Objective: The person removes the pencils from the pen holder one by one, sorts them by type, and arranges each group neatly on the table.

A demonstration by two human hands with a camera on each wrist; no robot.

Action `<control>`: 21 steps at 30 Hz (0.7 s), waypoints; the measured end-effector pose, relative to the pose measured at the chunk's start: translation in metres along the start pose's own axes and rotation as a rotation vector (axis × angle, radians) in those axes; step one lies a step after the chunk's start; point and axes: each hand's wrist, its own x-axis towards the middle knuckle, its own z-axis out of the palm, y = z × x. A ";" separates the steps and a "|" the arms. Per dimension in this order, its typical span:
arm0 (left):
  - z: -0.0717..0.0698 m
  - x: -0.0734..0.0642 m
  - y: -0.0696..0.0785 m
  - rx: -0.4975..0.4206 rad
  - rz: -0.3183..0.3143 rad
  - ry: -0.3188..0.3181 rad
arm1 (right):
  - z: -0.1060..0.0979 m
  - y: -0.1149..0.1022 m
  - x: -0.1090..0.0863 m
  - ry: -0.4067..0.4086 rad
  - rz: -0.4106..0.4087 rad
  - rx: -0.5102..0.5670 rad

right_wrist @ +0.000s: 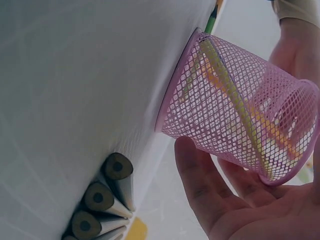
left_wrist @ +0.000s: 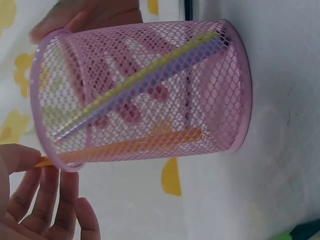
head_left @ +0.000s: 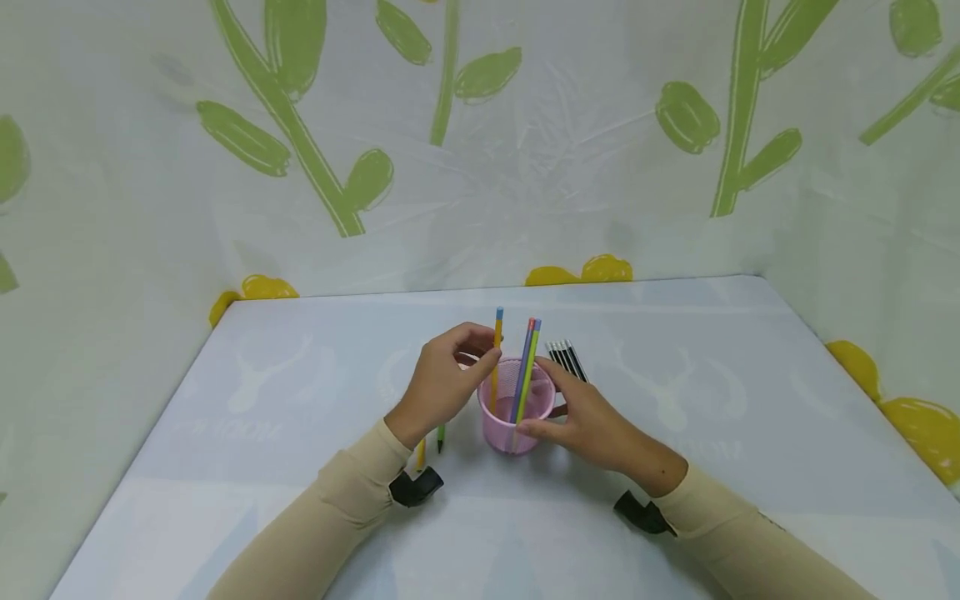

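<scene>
A pink mesh pencil cup [head_left: 498, 435] stands upright on the table. Inside it lean a purple pencil [head_left: 525, 358] with a red end and a yellow-green pencil [head_left: 532, 364]. My left hand [head_left: 441, 379] pinches an orange pencil [head_left: 498, 329] with a blue end near the cup's rim. Most of that orange pencil [left_wrist: 145, 143] is down inside the cup in the left wrist view, its lower end close to the bottom. My right hand [head_left: 596, 425] holds the cup from the right, thumb at the front and fingers around the far side, as its fingers [right_wrist: 192, 167] show in the right wrist view.
Several black-and-white striped pencils [head_left: 567, 360] lie side by side behind the right hand. A green pencil [head_left: 441, 437] and a yellow pencil [head_left: 422, 454] lie left of the cup, partly hidden by the left hand. The pale table [head_left: 697, 367] meets a leaf-patterned curtain [head_left: 525, 200] at the back.
</scene>
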 end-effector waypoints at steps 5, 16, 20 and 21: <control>-0.012 -0.006 0.007 -0.032 0.025 0.039 | 0.000 0.000 0.000 0.001 0.000 0.004; -0.033 -0.011 0.019 -0.182 0.080 0.138 | 0.001 0.001 0.000 -0.010 0.016 0.008; -0.046 -0.010 0.022 -0.255 0.065 0.173 | 0.001 0.001 0.001 -0.009 0.004 0.015; -0.049 -0.009 0.022 -0.277 0.060 0.179 | 0.000 0.001 0.001 -0.008 0.002 0.016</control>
